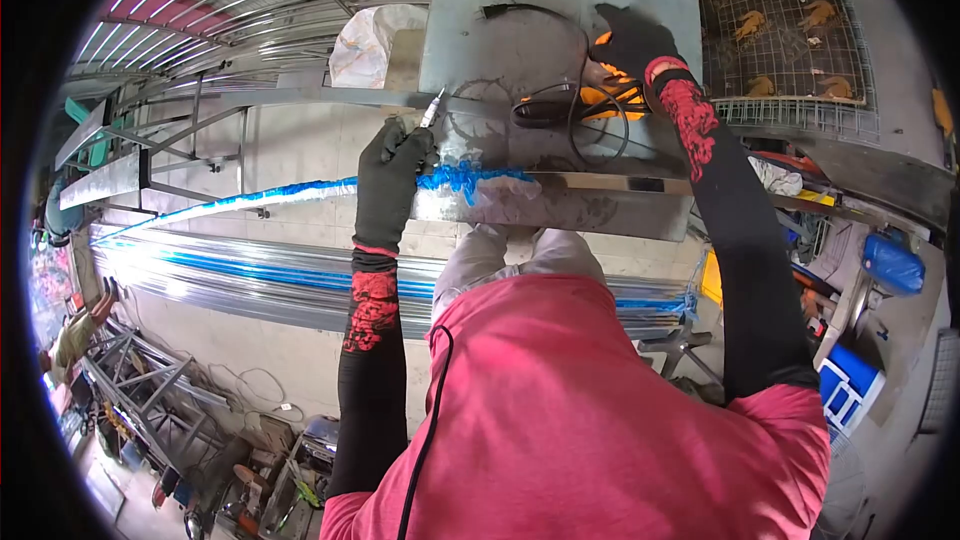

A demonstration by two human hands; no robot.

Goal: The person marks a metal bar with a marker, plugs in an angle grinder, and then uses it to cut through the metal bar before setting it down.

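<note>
My left hand [396, 162], in a dark glove, is closed around a slim white marker-like pen [433, 110] with its tip pointing up. Just below that hand, crumpled blue and clear plastic film [465, 178] wraps a long metal bar [590, 181] lying across the near part of the sheet-metal work surface [500, 50]. My right hand [637, 43], also gloved, is closed over an orange-and-black corded power tool [612, 98] at the right of the surface. Orange shows between its fingers, which are partly hidden. A black cord [580, 130] loops beside the tool.
A bundle of long metal bars [260, 275] with blue film lies low behind me. Metal frames [190, 140] stand left. A wire mesh panel [780, 20] is at the far right, and a blue-and-white box [848, 388] at the right. Another person [75, 335] is at the left edge.
</note>
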